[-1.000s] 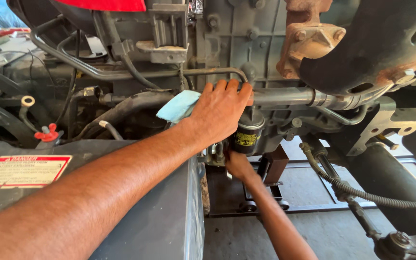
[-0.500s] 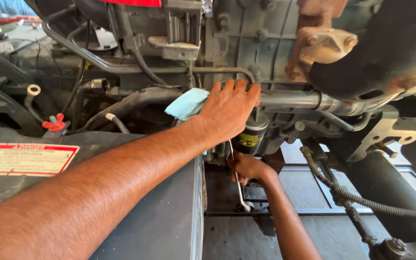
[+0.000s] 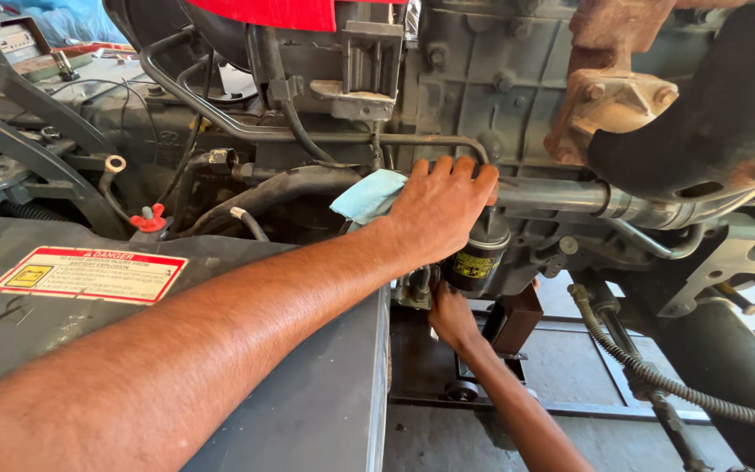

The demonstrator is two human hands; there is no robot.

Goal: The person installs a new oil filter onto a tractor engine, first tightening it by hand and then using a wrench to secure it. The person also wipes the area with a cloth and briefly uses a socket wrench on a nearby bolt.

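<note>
My left hand (image 3: 440, 208) reaches across the engine and rests on top of a black cylindrical filter (image 3: 475, 259) with a yellow label. A light blue cloth (image 3: 369, 196) is pinned under its palm and sticks out to the left. Its fingers lie over the grey metal pipe (image 3: 561, 196) that runs to the right. My right hand (image 3: 453, 316) comes up from below and sits right under the filter, beside a small metal bracket (image 3: 416, 288). Its fingers are hidden behind the filter, so any grip is unseen.
A dark battery cover (image 3: 72, 315) with a red and white warning sticker (image 3: 89, 274) lies under my left forearm. Black hoses (image 3: 290, 185) and a red wing nut (image 3: 148, 218) sit at the left. A rusty manifold (image 3: 613, 96) and a braided hose (image 3: 657, 376) are at the right.
My right hand has moved up close under the filter. The metal spanner that hung from it half a second ago is out of sight. My left hand stays on the filter top.
</note>
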